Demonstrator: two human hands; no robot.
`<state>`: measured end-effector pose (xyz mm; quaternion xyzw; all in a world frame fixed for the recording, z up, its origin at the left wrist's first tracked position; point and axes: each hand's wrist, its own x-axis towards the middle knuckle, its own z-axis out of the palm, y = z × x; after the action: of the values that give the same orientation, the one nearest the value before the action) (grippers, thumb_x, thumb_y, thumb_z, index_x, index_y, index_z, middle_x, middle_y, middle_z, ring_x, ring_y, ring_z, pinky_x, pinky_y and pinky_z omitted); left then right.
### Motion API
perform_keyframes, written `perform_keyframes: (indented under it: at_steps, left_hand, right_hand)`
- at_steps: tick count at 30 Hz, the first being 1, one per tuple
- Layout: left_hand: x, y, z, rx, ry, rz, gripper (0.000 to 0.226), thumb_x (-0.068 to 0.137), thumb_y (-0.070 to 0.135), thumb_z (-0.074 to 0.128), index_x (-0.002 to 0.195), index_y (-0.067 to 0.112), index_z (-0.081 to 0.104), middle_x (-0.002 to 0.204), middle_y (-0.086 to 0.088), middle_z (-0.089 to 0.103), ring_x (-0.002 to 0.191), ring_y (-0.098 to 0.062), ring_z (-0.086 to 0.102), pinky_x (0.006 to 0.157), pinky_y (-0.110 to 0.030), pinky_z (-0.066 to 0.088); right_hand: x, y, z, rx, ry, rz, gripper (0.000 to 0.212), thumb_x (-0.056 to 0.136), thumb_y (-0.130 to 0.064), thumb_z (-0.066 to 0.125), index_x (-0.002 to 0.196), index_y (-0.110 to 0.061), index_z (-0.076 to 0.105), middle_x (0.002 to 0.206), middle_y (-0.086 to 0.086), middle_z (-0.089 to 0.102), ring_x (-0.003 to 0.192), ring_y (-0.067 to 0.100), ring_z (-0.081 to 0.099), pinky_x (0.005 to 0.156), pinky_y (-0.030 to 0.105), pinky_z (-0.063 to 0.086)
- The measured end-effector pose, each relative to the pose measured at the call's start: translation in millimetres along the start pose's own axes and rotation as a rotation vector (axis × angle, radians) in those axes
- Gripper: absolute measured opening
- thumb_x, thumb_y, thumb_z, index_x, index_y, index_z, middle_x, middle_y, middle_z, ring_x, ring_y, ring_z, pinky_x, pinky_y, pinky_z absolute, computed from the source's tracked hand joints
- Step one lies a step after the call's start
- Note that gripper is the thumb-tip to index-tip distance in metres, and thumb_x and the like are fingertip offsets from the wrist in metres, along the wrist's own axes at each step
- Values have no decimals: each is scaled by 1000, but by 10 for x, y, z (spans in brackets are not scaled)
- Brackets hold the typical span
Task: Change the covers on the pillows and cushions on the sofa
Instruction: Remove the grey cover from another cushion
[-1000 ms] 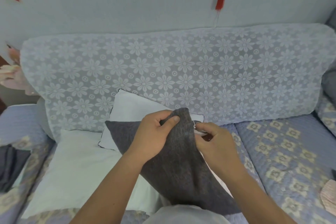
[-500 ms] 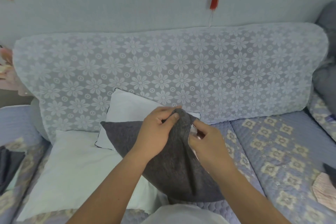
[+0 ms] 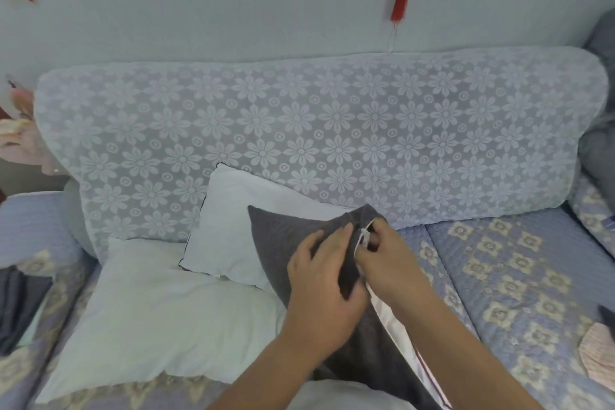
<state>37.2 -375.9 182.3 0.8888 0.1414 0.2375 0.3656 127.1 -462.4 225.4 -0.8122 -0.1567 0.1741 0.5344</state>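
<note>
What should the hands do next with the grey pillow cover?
Probably pull the zip further along. The right hand pinches near the white zip edge at the top corner of the grey cover, the left hand grips the fabric beside it, and white lining shows lower down.

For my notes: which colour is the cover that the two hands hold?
Dark grey, plain, no pattern. The cover shows best in the head view, the only one.

Dark grey cover point(image 3: 286, 230) on cushion, tilted, corner pointing up toward sofa back point(image 3: 332, 130); open seam on right edge shows white insert point(image 3: 396, 323). Behind it: white cushion w/ dark piping point(image 3: 233, 230) leaning on backrest, overlapping bare white pillow point(image 3: 156, 319) flat on seat, left side.
</note>
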Motion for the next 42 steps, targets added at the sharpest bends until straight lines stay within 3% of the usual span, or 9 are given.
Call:
perform_keyframes:
  at_steps: [5, 8, 11, 13, 19, 27, 31, 36, 42]
  left_hand:
    - [-32, -77, 222, 89, 57, -94, 73, 87, 17, 59, 155, 21, 34, 157, -12, 31, 142, -29, 31, 114, -50, 36]
    - [-19, -96, 230, 226, -50, -53, 72, 86, 22, 48, 155, 19, 26, 155, -10, 37, 143, -29, 36, 111, -56, 39]
    - [-53, -136, 190, 122, -185, -77, 74, 94, 19, 52, 160, 27, 20, 161, -3, 24, 150, -19, 21, 122, -32, 23]
    - [-57, -142, 123, 55, -185, -90, 75, 92, 10, 54, 160, 27, 26, 158, -1, 28, 147, -14, 26, 118, -19, 22]
    - [309, -514, -12, 136, -23, -276, 62, 78, -6, 55, 131, 24, 64, 133, 3, 57, 114, -19, 61, 91, -31, 48]
    - [595, -1233, -119, 315, -67, -482, 40, 90, 10, 52, 122, 26, 69, 119, -4, 63, 105, -28, 62, 84, -35, 45]
    - [661, -869, -47, 80, 26, -371, 33, 91, 12, 49, 112, 15, 74, 113, -7, 70, 106, -30, 63, 88, -35, 46]
    - [374, -474, 282, 98, -234, -381, 75, 93, 59, 51, 152, 14, 39, 160, -7, 30, 149, -24, 24, 122, -41, 25]
    - [596, -844, 78, 499, -301, -204, 56, 84, 48, 62, 132, 20, 52, 145, -2, 47, 130, -25, 48, 98, -43, 49]
  right_hand:
    - [9, 114, 103, -177, -57, 15, 8, 88, -5, 53, 84, -9, 60, 68, 4, 64, 59, 10, 56, 59, 33, 49]
    - [-8, 259, 140, -290, 2, -27, 16, 87, -3, 54, 71, -6, 51, 59, 2, 56, 53, 13, 45, 53, 30, 43]
    - [-34, 367, 71, -373, 36, -70, 16, 86, -3, 53, 71, -9, 54, 63, 3, 59, 61, 23, 54, 60, 41, 47]
    - [-26, 418, 8, -392, 18, -106, 19, 87, -3, 55, 72, -14, 55, 66, 2, 60, 65, 22, 57, 61, 37, 46]
    - [-120, 429, 33, -402, -123, -220, 34, 89, 1, 62, 90, -32, 71, 82, -12, 68, 78, 2, 59, 69, 13, 42]
    - [-72, 271, -396, -237, -88, -141, 39, 91, 6, 57, 81, -30, 68, 67, 2, 58, 58, 5, 45, 55, 19, 34]
    - [-49, 218, -495, -132, -58, -130, 44, 92, 7, 55, 78, -34, 66, 77, 15, 60, 62, 11, 45, 54, 22, 32]
    - [-128, 173, -441, -190, -173, -229, 37, 94, 6, 54, 87, -29, 65, 78, -7, 61, 69, 10, 53, 63, 20, 39]
    - [-252, 362, -453, -298, -267, -301, 39, 93, 4, 58, 87, -33, 66, 82, -18, 62, 77, 8, 55, 68, 16, 41]
